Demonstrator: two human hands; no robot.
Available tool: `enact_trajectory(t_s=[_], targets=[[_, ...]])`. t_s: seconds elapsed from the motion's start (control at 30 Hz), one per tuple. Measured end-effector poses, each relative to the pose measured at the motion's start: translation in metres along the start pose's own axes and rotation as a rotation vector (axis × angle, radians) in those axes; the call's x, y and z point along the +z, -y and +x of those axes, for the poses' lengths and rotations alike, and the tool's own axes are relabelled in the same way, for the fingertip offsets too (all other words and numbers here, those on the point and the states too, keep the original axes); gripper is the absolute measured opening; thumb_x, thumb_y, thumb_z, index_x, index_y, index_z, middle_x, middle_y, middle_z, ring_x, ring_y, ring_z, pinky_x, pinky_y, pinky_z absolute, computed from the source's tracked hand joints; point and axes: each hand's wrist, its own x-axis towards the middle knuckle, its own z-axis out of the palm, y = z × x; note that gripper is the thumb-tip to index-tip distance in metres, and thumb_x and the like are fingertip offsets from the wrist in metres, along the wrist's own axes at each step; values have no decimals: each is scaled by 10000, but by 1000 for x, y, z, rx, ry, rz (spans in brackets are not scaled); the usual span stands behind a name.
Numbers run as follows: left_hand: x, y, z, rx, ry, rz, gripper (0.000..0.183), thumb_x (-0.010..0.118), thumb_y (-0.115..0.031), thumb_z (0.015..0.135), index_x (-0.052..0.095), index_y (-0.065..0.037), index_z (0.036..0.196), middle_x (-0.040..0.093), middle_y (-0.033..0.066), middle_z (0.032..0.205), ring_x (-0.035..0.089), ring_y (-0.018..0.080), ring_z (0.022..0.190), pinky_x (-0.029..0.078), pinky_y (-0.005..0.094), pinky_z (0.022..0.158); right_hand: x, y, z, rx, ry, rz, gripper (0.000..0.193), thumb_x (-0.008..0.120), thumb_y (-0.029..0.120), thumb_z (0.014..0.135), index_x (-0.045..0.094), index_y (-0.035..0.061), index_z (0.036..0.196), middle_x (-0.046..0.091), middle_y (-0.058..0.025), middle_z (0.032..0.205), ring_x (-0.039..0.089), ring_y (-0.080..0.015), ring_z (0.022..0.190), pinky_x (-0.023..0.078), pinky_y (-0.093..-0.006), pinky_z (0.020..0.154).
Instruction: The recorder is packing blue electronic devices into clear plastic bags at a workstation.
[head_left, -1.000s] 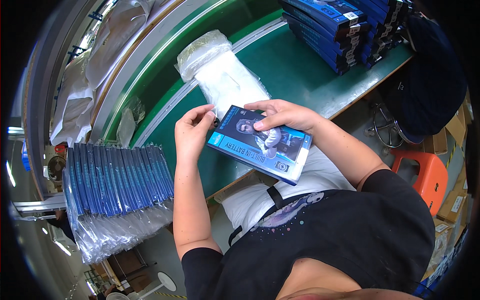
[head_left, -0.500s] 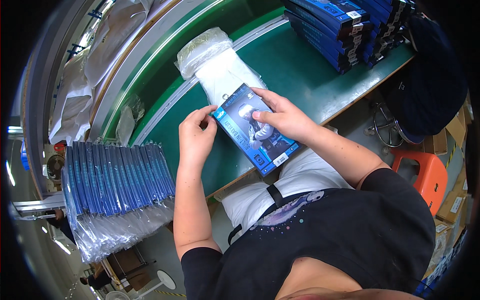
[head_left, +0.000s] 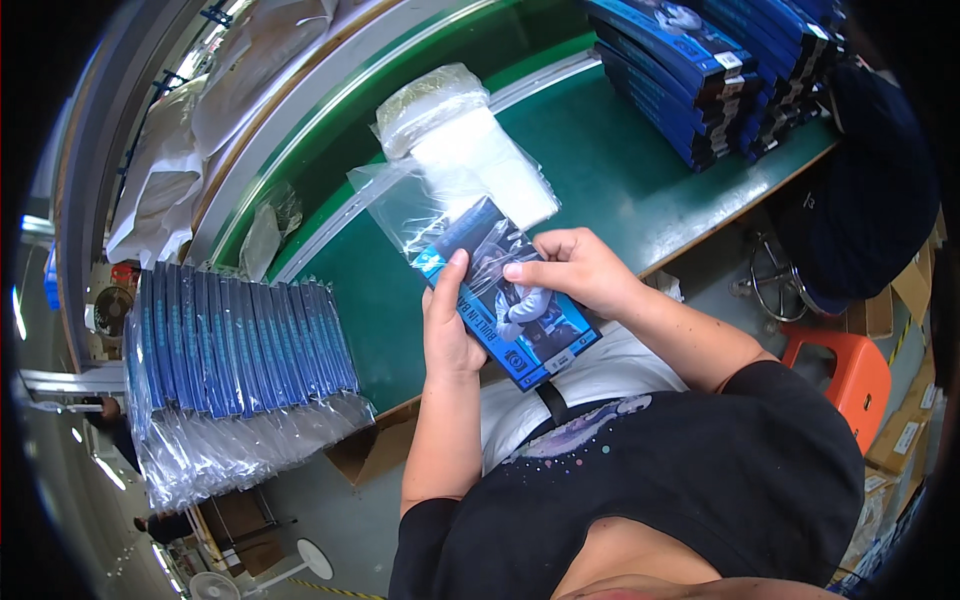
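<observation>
A flat blue box point(head_left: 525, 335) with a printed picture on its front is held tilted over the table's near edge, between both my hands. My left hand point(head_left: 447, 325) grips its left side, thumb on the front. My right hand point(head_left: 590, 272) holds the right side, its thumb pressed on the front too. A clear plastic bag point(head_left: 395, 205) spreads beyond the box's far end, and its film lies over at least part of the box. How far down it reaches, I cannot tell. Behind it lies a pile of clear plastic bags point(head_left: 500, 165) on the green table point(head_left: 590, 170).
Several bagged blue boxes point(head_left: 240, 340) stand in a row at the left, loose film ends toward me. Stacks of blue boxes point(head_left: 680, 90) are at the far right. An orange stool point(head_left: 840, 385) and a dark cloth-covered chair point(head_left: 870, 190) stand to the right.
A clear bag now shows at the box's far end, where none showed before. My left hand has moved from the box's far corner down along its left side, and the box sits slightly nearer me.
</observation>
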Motion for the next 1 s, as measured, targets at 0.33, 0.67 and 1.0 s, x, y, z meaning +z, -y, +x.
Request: enact_trajectory(t_s=[0.33,0.67,1.0], targets=[[37,-6,-23,-100,256,42,425,501,-245,965,455,33,1284,579,174,1199,599,279,1077,494,441,945,-1,49,-20,-622,-95,-348,929,790,76,711,278,90,1486,622,-159,1033,615,-162,867,501,-306,792],[35,-28,-36,-382,429,45,604,369,-520,983,476,-19,1303,575,140,1211,561,215,1051,469,390,903,25,65,-49,-1077,-233,-524,230,545,-7,889,576,30,1114,591,-120,803,606,-231,676,493,-328,623],[4,-29,-36,-175,141,-5,682,451,129,685,378,47,1358,584,203,1184,603,290,1074,507,375,928,-5,55,-38,-1067,-405,-729,263,612,44,846,622,0,1104,611,-110,909,601,-248,841,478,-336,768]])
